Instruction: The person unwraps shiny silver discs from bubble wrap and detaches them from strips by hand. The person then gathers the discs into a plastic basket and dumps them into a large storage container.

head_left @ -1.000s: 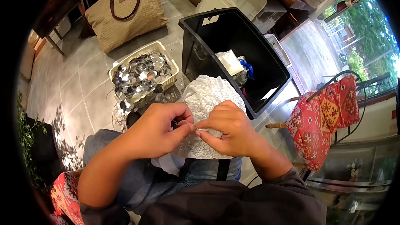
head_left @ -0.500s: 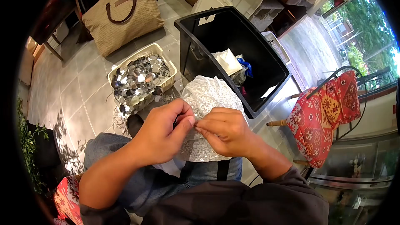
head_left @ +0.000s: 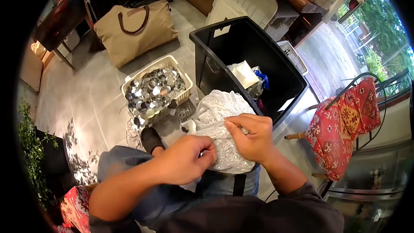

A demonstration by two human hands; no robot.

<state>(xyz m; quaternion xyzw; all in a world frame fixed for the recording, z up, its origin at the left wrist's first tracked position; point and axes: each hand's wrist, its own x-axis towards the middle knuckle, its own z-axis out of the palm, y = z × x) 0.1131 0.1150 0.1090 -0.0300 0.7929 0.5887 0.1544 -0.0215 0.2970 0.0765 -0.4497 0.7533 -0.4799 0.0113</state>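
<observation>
Leaning back toward the far side, the black plastic bin (head_left: 208, 67) is the largest thing, a deep, smooth-walled box with rounded corners; a white packet (head_left: 243, 74) and crinkled blue wrapping (head_left: 261, 80) lie inside. At far left slumps a tan bag (head_left: 133, 39), its woven-looking cloth coarse beside smooth brown handles. At right stands a chair (head_left: 325, 142) covered in red geometric fabric, with thin, dark curved metal behind it.

Between bag and bin, a little nearer, sits a cream plastic basket (head_left: 185, 95), low and roughly rectangular, heaped with thin, round, mirror-bright discs (head_left: 151, 90) that spill past its near left side.

Nearest is the white sequined cloth (head_left: 228, 151), over the lap at centre, beside the bin's near side: soft and rounded at its far end, gathered into folds, with a grainy glitter near the denim jeans (head_left: 207, 185).

The hands have just parted. Half a second ago their fingertips met over the cloth; now the left hand (head_left: 187, 155) is lower, at its near left edge, and the right hand (head_left: 254, 138) is higher on it. That leaves a ridge of cloth in view between them. The right thumb and forefinger are pinched together at this ridge, on a fold or something finer, too small to tell. The left fingers curl in against the thumb; whether they grip anything cannot be told. Smallest, a pale rounded piece (head_left: 189, 126) shows beside the cloth's left edge.
</observation>
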